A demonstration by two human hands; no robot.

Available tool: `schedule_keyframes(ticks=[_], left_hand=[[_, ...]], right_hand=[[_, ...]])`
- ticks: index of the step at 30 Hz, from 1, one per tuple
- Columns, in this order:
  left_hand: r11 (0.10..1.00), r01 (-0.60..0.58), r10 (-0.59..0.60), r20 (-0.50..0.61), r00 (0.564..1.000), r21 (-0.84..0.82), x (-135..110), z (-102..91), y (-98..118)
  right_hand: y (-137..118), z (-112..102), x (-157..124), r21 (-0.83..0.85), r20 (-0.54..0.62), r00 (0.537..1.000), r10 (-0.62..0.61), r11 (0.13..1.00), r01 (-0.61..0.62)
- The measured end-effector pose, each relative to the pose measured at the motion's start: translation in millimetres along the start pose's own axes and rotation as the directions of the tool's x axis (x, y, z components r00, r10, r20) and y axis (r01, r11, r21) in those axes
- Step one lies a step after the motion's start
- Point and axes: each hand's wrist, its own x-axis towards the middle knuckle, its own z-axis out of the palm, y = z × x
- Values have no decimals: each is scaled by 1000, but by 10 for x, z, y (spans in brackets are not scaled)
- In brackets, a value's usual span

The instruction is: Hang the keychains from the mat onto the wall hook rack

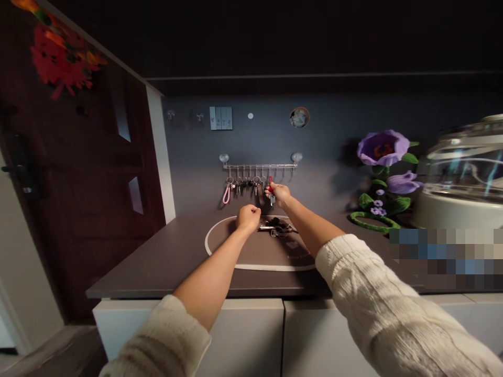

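My right hand (280, 194) is up at the hook rack (259, 166) on the wall, its fingers closed on a bunch of keys (272, 199) with a red tag (271, 181). The red tag reaches up close to one of the hooks; whether it hangs there I cannot tell. Left of it, several key rings hang in a row, one with a pink strap (226, 194). Lower down, my left hand (248, 217) is closed above the brown mat (251, 254); anything inside it is hidden. Beside it on the mat lies a pile of keys (278, 226).
Purple artificial flowers (383, 149) and a clear-domed appliance (467, 173) stand on the counter (157, 262) to the right. A switch panel (220, 118) is on the wall. At left is a dark door (94, 209). An overhead cabinet (298, 42) hangs above.
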Motion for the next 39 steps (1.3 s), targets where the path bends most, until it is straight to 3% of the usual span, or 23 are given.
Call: schedule_keyframes(ticks=[16, 22, 26, 30, 33, 36, 39], left_hand=[[990, -107, 117, 102, 988, -97, -29, -9, 2], [981, -190, 192, 171, 966, -29, -75, -34, 47], [969, -247, 238, 188, 953, 25, -106, -42, 59], [944, -317, 292, 211, 933, 94, -142, -61, 60], [897, -416, 371, 258, 892, 148, -160, -77, 42], [839, -506, 433, 317, 844, 202, -166, -82, 16], [810, -534, 443, 343, 828, 242, -161, -80, -6]], right_hand=[[26, -266, -134, -173, 161, 984, -77, 979, 104], [-10, -340, -274, -262, 144, 987, -72, 959, 108], [-44, -403, -443, -356, 193, 979, -66, 925, 132], [-4, -529, -591, -453, 318, 941, -118, 853, 260], [54, -682, -677, -549, 437, 886, -154, 735, 398], [85, -852, -759, -639, 515, 851, -103, 616, 461], [64, -981, -828, -667, 593, 804, -30, 540, 513]])
